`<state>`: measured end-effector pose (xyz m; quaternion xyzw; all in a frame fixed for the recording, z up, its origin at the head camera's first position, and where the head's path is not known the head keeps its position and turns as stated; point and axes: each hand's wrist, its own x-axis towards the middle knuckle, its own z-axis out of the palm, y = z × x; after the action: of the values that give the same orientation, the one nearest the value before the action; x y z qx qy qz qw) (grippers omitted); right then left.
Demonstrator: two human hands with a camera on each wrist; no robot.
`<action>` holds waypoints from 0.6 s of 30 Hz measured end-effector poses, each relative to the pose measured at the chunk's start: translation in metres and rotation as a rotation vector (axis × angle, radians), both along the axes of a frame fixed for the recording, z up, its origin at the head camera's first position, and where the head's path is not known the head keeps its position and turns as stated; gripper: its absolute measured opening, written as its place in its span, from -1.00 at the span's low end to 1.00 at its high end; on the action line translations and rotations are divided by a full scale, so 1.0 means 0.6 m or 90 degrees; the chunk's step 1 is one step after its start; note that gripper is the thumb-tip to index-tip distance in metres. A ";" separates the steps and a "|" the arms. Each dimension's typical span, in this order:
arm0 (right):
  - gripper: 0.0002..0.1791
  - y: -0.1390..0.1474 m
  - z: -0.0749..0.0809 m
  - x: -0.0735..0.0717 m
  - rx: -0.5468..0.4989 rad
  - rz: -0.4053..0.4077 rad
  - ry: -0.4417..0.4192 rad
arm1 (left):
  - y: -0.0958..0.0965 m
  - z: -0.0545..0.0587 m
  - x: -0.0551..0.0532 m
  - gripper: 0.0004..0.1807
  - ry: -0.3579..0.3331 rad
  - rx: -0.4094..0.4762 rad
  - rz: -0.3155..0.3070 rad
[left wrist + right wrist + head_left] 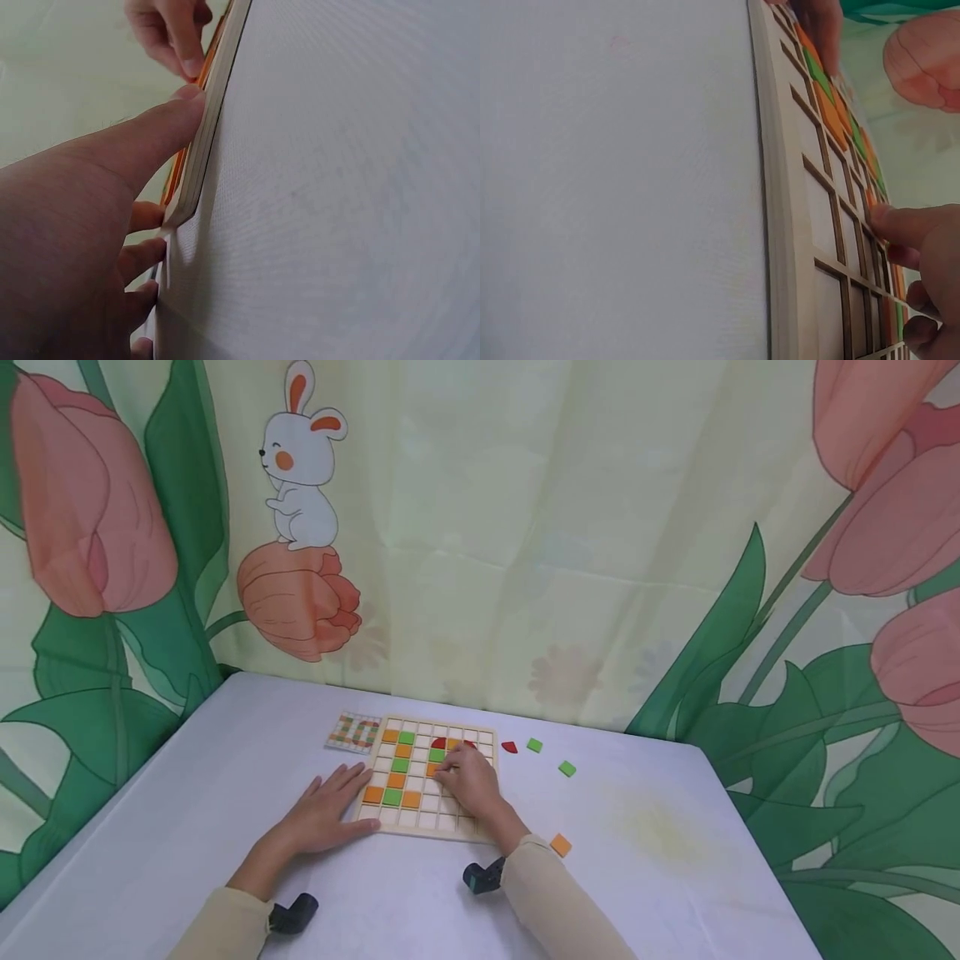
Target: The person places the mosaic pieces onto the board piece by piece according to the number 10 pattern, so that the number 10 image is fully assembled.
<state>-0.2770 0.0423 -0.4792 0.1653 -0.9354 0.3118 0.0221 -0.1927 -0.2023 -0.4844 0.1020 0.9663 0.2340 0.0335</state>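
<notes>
A wooden grid board point(435, 836) lies on the table, with orange and green square tiles forming a figure in its left columns. My left hand point(326, 812) rests at the board's left side, fingers spread and thumb point(172, 124) against the near edge. Over the right half, my right hand point(474, 782) pinches an orange tile point(431, 769) at a grid cell, thumb point(900, 219) and finger close together. Just beyond are a green tile point(437, 756), another orange tile and a red curved piece point(438, 743). A second red piece is partly hidden behind the right hand.
A pattern card point(351, 735) lies beyond the left hand, beside the board. To the right are a loose red piece point(510, 747), two green tiles point(567, 768) and an orange tile point(560, 845) near the right forearm. A printed curtain point(525, 568) hangs behind the table.
</notes>
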 end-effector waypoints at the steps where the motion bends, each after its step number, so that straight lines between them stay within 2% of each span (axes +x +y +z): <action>1: -0.93 0.002 0.000 0.000 -0.003 0.006 -0.003 | 0.000 0.001 0.000 -0.03 -0.002 -0.001 0.001; 10: -0.79 0.025 0.010 0.013 -0.016 0.021 -0.025 | 0.002 0.002 0.000 -0.01 -0.007 -0.007 0.000; 18: -0.76 0.046 0.020 0.024 -0.053 -0.015 -0.058 | -0.001 0.002 -0.003 -0.02 -0.011 -0.008 0.000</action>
<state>-0.2627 0.0701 -0.4674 0.1388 -0.9237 0.3571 -0.0097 -0.1943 -0.2029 -0.4831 0.1002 0.9674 0.2289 0.0425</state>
